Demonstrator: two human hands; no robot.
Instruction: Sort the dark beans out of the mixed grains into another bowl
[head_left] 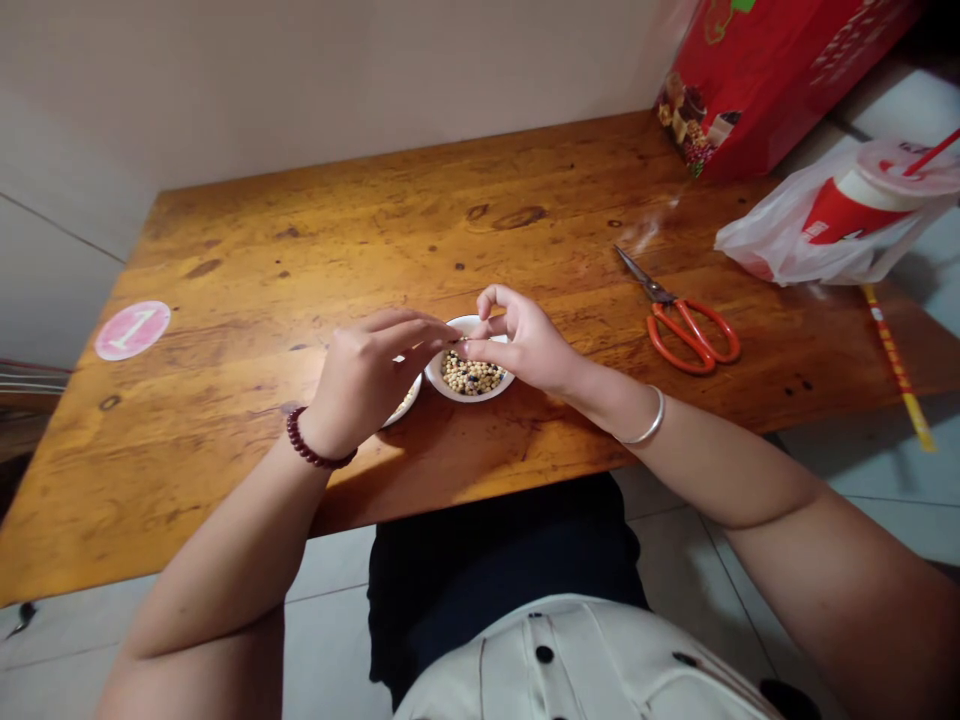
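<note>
A small white bowl (480, 392) of pale beans mixed with a few dark ones sits near the front edge of the wooden table (315, 250). My right hand (525, 340) hovers over its right rim with fingers curled and thumb meeting a fingertip in a pinch; what it holds is too small to see. My left hand (367, 375), a dark bead bracelet at the wrist, reaches in from the left with fingertips pinched above the bowl. It covers most of a second white dish (405, 402) beside the bowl.
Orange-handled scissors (686, 325) lie to the right. A red cup with a straw in a plastic bag (840, 225) and a red box (757, 75) stand at the far right. A pink round sticker marked 1 (133, 329) is at the left edge.
</note>
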